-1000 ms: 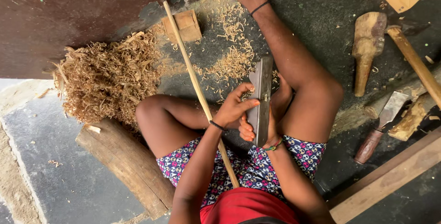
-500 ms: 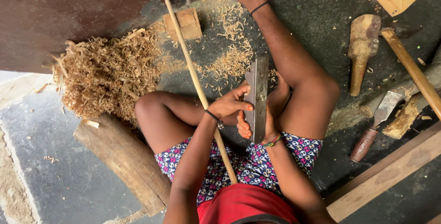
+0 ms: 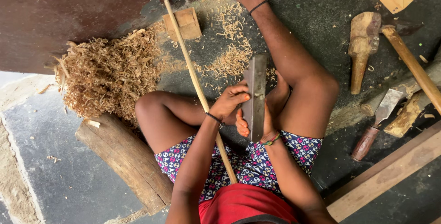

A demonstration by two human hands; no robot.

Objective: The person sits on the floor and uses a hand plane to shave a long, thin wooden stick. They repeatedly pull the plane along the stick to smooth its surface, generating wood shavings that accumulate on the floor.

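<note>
Two hands meet at a flat grey blade between the seated person's legs. It stands nearly upright in view, long axis running away from the body toward bare dark floor. Left hand curls fingers over its left edge; right hand grips behind, fingers mostly hidden. A long thin stick lies slanted just left, shavings beyond.

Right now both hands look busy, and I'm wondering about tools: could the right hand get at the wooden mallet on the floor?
Probably not: the right hand grips the flat blade, and the raised knee lies between it and the wooden mallet.
</note>
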